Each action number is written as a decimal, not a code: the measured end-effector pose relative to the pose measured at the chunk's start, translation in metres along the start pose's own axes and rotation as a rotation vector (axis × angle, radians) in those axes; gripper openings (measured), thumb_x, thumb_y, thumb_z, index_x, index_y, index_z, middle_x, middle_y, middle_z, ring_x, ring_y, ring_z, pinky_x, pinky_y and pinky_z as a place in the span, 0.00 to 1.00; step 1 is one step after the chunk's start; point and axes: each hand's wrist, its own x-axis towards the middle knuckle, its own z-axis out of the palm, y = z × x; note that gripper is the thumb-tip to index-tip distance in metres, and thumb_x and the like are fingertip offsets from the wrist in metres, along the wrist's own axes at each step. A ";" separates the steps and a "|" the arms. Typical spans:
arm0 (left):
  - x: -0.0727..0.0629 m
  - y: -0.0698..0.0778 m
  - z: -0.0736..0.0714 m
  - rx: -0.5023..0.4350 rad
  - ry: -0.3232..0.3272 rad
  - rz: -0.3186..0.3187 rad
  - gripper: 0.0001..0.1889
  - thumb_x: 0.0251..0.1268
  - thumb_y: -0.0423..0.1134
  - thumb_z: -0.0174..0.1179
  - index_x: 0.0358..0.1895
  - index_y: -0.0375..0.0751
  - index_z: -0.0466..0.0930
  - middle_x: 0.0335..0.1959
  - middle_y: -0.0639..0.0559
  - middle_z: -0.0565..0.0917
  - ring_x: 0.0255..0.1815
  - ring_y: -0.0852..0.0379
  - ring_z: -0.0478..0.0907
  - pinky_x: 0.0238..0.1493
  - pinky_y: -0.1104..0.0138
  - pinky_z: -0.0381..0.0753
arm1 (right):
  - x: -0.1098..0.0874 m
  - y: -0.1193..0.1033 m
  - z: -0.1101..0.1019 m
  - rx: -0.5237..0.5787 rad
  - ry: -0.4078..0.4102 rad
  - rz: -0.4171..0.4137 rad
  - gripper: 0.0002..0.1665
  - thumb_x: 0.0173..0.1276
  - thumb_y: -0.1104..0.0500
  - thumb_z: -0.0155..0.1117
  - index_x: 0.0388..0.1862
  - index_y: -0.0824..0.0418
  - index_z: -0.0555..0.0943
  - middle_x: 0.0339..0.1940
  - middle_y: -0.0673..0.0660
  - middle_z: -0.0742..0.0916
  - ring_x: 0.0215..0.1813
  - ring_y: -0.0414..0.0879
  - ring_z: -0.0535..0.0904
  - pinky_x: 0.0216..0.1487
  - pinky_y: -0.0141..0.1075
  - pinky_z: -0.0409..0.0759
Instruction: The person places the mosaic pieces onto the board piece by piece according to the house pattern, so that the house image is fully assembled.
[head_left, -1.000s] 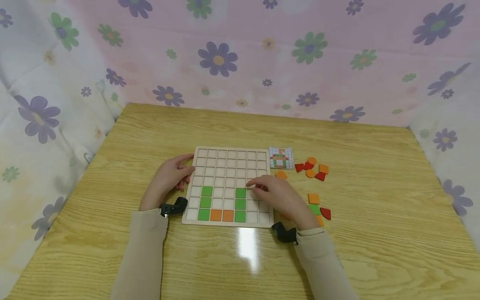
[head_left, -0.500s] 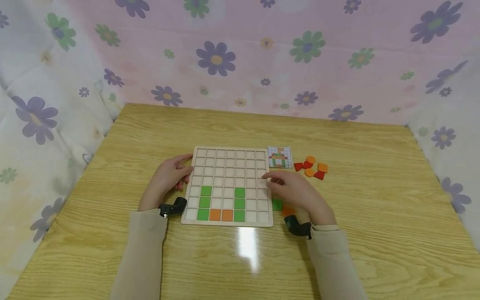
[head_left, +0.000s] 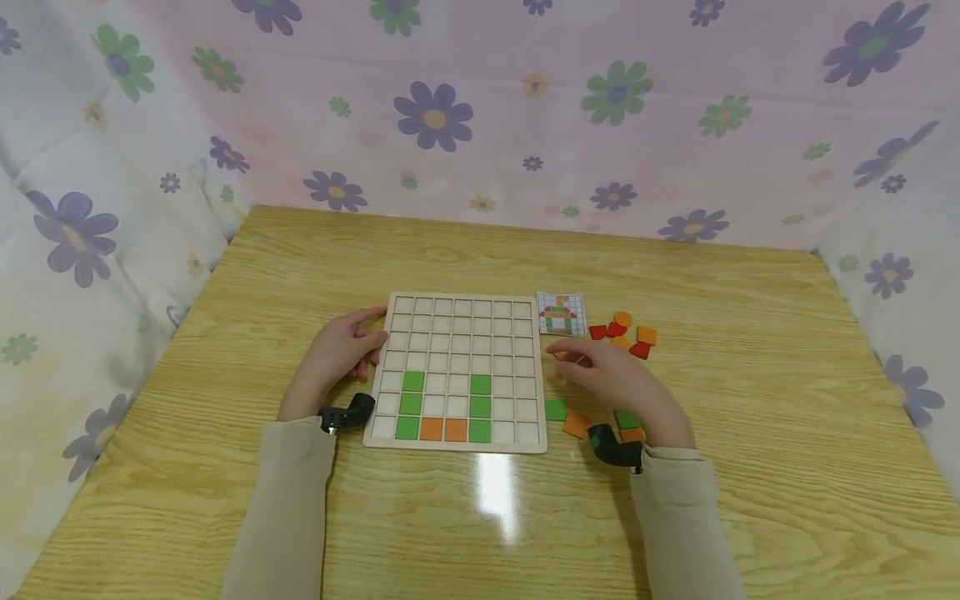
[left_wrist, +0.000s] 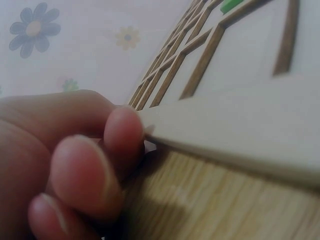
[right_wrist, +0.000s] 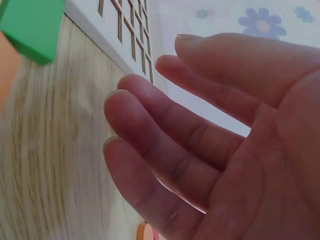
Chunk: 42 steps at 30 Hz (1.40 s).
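From my station I find the left hand (head_left: 337, 358) at the left edge of a grid board (head_left: 462, 341), its fingertips touching the rim and its fingers relaxed rather than clasping. The board lies flat on the wooden table (head_left: 750, 375), immediately to the right of this hand. Forward and right of my left wrist camera (head_left: 348, 414), a green column (head_left: 410, 404) of three tiles sits in the cells. Farther right stands a second green column (head_left: 480, 407), with two orange tiles (head_left: 443, 430) between the columns in the row nearest the person.

The right hand (head_left: 618, 379) is just off the board's right edge; its fingers are parted and loosely bent, carrying nothing. I cannot tell whether its fingertips touch the partly hidden orange piece (head_left: 559, 356) under them. A loose green tile (head_left: 555, 410) lies on the near side of those fingertips, close to the board rim, with an orange square (head_left: 576, 425) just beside it.

Beyond this hand, a pattern card (head_left: 561, 314) lies at the board's upper right corner, and a cluster of red and orange pieces (head_left: 617, 330) bounds movement forward. To its right, wide tabletop extends toward the table's edge; left of the left hand, a narrower stretch does likewise.
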 end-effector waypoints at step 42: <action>0.001 -0.002 0.001 -0.004 0.014 0.006 0.27 0.60 0.50 0.56 0.64 0.59 0.63 0.21 0.42 0.78 0.10 0.53 0.70 0.13 0.62 0.74 | -0.043 0.078 -0.038 0.163 -0.064 0.075 0.22 0.61 0.47 0.59 0.50 0.57 0.76 0.35 0.55 0.78 0.37 0.48 0.73 0.40 0.37 0.74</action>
